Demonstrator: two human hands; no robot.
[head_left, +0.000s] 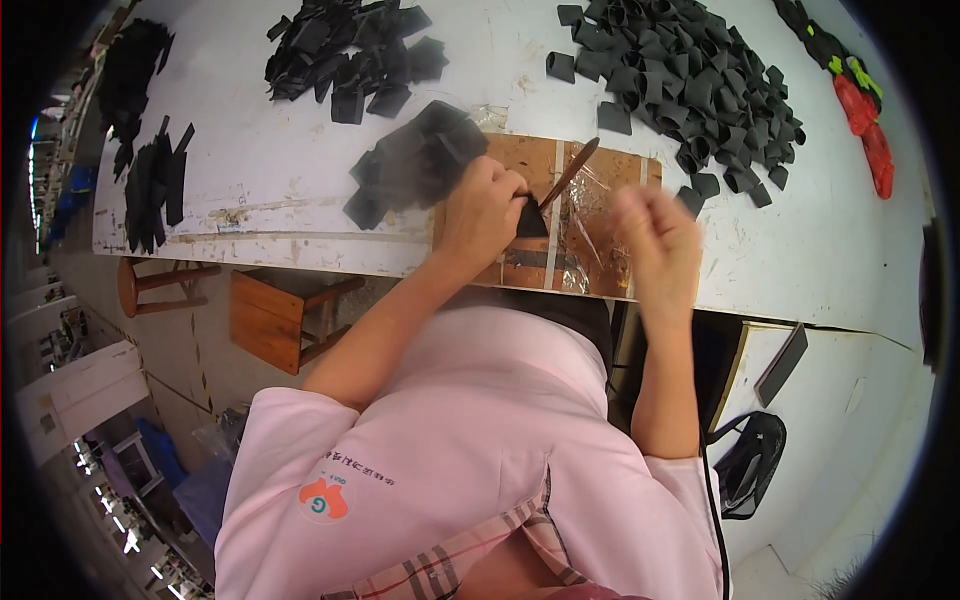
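My left hand [482, 208] is closed on a small black fabric piece [531, 220] over a brown cardboard sheet [515, 150] taped with clear strips. A slim brown tool [572, 172], like a stick or blade, slants up and right from that piece. Whether its lower end is inside the fabric, I cannot tell. Raised above the sheet's right side, my right hand [658, 240] has bent fingers smeared by motion; anything in them cannot be made out. Beside my left hand lies a pile of black pieces [385, 175], partly blurred.
Across the white table [300, 180], a large heap of looped black pieces [690, 85] spreads at the far right. Another pile [350, 50] lies farther back, with black strips [155, 185] at the left. Red and black items [862, 105] sit far right; a wooden stool [275, 320] stands below.
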